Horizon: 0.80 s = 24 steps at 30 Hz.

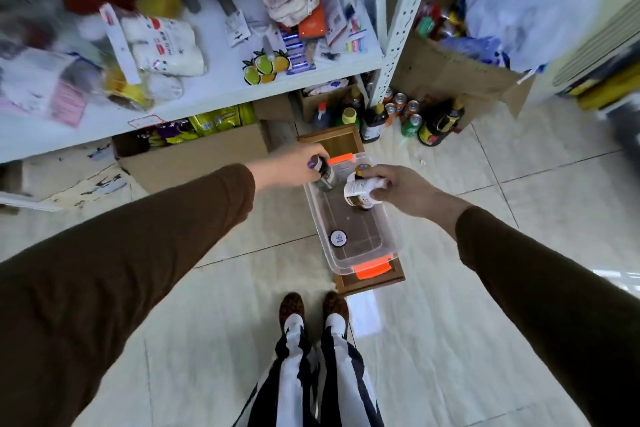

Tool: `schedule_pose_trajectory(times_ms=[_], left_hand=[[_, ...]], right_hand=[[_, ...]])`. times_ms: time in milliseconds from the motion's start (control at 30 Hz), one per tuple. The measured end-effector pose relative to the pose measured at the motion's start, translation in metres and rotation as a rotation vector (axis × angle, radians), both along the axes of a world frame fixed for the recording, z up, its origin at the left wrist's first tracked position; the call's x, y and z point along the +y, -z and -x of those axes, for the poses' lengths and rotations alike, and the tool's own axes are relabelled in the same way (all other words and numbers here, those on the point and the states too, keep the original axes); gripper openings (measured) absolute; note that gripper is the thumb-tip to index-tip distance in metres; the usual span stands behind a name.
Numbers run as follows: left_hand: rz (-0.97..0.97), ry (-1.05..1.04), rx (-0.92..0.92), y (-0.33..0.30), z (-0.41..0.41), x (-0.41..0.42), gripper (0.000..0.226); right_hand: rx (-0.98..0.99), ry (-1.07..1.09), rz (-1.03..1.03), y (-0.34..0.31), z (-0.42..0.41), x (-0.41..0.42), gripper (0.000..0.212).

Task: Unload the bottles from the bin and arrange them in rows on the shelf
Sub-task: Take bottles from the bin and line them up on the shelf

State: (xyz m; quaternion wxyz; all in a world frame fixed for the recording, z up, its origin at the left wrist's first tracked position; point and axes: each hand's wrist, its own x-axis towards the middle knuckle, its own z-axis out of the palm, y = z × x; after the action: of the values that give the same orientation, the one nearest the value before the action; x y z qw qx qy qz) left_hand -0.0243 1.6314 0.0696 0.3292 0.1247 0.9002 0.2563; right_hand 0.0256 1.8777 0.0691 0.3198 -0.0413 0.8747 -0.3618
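A clear plastic bin [393,236] with orange latches rests on a wooden box on the floor in front of my feet. My left hand [294,163] grips a dark bottle [323,175] with a purple cap above the bin's far end. My right hand [398,185] grips a white-labelled bottle [358,189], tilted, over the bin. One more bottle [338,238] with a round white-labelled cap stands inside the bin near its front. The white shelf [221,80] runs across the upper left, crowded with packets.
Cardboard boxes [194,156] lie under the shelf. Dark bottles [374,121] and several soda cans [405,107] stand on the tiled floor by the shelf post [398,24]. A large open carton [450,69] with bags sits at the right. My feet [313,308] stand just before the bin.
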Motion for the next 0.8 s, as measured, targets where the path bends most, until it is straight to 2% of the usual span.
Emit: schedule_pose_trajectory(times_ms=[167,300,433,533,633,800], left_hand=[[-0.067,-0.122,0.144,-0.126,0.018,-0.046,0.030],[-0.127,-0.172,0.240,-0.219,0.021,-0.079,0.023],[-0.195,-0.219,0.281,-0.292,0.006,-0.112,0.034],[-0.297,-0.264,0.283,-0.331,-0.008,-0.135,0.041],[-0.384,-0.362,0.265,-0.358,-0.019,-0.158,0.035],[-0.394,-0.353,0.342,-0.388,-0.030,-0.200,0.032]], right_hand=[[0.169,0.056,0.099,-0.112,0.039,-0.024,0.035],[0.340,0.008,0.166,-0.200,0.059,-0.052,0.028],[0.424,-0.046,0.223,-0.270,0.069,-0.080,0.031],[0.469,-0.073,0.283,-0.310,0.070,-0.106,0.037],[0.500,-0.037,0.404,-0.340,0.072,-0.133,0.036],[0.562,-0.045,0.446,-0.373,0.073,-0.185,0.026]])
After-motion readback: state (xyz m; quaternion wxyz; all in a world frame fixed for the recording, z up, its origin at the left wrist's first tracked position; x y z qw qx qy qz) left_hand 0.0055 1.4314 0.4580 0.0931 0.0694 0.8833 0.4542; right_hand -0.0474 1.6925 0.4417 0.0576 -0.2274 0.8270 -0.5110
